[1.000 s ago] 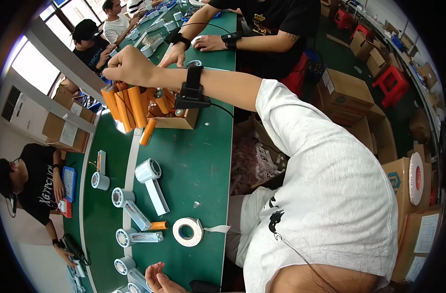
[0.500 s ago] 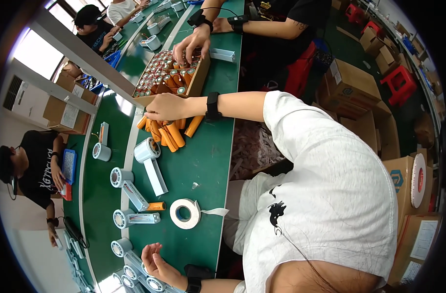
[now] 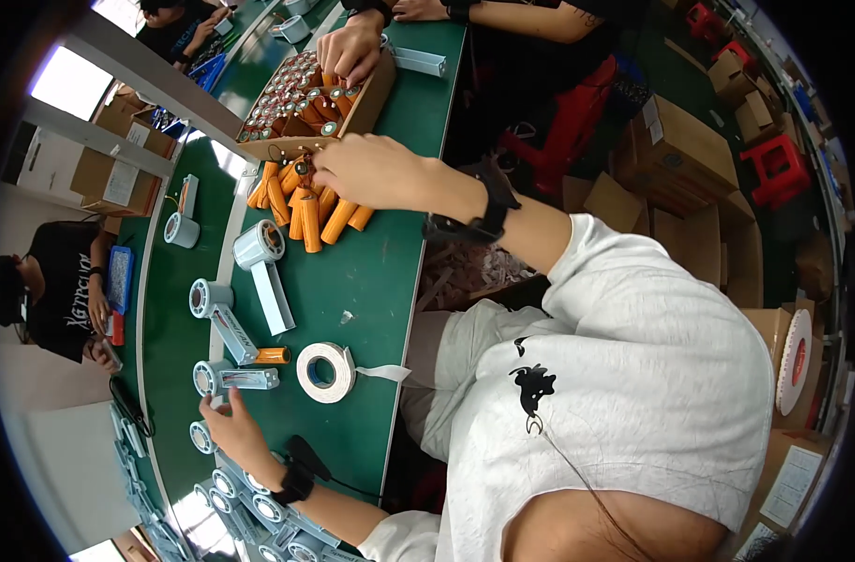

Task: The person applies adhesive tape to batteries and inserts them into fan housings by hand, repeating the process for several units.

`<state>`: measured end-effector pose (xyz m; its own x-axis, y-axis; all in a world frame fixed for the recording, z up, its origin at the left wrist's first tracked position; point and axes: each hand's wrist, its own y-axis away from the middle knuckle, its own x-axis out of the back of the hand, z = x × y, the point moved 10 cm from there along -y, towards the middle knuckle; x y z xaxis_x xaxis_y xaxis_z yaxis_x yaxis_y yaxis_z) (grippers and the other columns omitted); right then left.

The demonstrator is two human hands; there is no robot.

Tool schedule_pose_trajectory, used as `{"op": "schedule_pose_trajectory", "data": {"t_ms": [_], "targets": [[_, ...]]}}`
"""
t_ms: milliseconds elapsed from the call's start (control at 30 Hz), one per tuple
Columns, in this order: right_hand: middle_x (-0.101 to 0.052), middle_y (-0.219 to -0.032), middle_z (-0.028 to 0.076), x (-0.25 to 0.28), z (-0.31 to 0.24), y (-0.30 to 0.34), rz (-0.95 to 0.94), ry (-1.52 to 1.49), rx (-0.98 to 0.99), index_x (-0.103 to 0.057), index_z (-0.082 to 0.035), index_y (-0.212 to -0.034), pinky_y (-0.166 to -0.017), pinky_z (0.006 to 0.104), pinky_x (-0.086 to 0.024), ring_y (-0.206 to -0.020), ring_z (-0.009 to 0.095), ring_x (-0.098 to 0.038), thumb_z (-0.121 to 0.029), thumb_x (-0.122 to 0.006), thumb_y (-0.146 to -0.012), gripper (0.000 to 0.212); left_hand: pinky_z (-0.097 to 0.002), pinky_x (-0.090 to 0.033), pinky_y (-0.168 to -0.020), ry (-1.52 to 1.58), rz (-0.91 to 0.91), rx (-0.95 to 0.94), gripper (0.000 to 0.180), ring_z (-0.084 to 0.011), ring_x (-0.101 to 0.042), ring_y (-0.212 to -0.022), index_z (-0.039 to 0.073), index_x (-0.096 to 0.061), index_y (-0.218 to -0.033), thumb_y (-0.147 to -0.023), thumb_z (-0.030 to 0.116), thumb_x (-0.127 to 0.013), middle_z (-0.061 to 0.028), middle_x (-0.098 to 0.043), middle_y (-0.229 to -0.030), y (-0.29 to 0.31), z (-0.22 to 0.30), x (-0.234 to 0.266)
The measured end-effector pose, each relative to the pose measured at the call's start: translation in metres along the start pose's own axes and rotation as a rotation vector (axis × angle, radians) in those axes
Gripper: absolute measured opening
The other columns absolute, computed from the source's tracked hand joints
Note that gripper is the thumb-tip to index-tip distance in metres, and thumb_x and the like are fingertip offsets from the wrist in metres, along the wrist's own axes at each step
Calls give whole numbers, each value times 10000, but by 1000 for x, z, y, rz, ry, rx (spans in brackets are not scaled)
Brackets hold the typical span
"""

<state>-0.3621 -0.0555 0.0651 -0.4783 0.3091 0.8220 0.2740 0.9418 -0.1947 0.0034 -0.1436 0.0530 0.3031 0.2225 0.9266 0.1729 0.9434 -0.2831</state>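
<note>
the right hand [image 3: 376, 170] curls loosely over a heap of orange cylinders [image 3: 305, 208] on the green table [image 3: 380, 272] beside the cardboard box [image 3: 310, 98], while the left hand [image 3: 230, 431] rests open near a grey roll [image 3: 202, 436].

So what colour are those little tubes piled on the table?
Orange, clearest in the head view, under the right hand.

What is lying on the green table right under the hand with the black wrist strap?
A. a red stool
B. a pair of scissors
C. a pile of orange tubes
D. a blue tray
C. The right hand rests over a pile of orange tubes heaped on the green table, just in front of the cardboard box packed with more of them.
</note>
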Motion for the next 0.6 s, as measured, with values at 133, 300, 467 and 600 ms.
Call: {"op": "schedule_pose_trajectory", "data": {"t_ms": [133, 300, 467, 600], "targets": [[-596, -786, 194, -39, 23, 41, -65, -73, -141, -521, -59, -1084, -715, 436, -474, -793, 391, -584, -251, -512, -852, 301, -304, -455, -427, 160, -47, 422, 585, -250, -586, -551, -55, -452, -1110, -781, 402, -610, -183, -582, -820, -33, -37, -26], [-599, -745, 174, -37, 29, 61, 236, -124, -98, -500, -65, -1118, -683, 444, -481, -764, 382, -595, -249, -516, -854, 322, -346, -491, -472, 228, -135, 392, 754, -295, -609, -727, -109, -387, -1127, -757, 516, -590, -237, -570, -859, -43, -66, -56], [-604, -753, 176, -43, 37, 60, 126, -126, -99, -504, -78, -1085, -661, 446, -479, -763, 356, -603, -274, -538, -844, 312, -369, -475, -724, -268, 20, 231, 688, -303, -562, -908, -80, -402, -1119, -751, 453, -633, -232, -532, -969, -16, -29, -7], [-609, -770, 174, -39, 27, 51, -13, -65, -102, -523, -85, -1029, -663, 434, -477, -774, 337, -606, -283, -548, -838, 276, -470, -348, -872, 90, -148, -271, 522, -321, -449, -1046, -17, -445, -1102, -718, 235, -693, -182, -509, -1003, 38, 70, -7]]}}
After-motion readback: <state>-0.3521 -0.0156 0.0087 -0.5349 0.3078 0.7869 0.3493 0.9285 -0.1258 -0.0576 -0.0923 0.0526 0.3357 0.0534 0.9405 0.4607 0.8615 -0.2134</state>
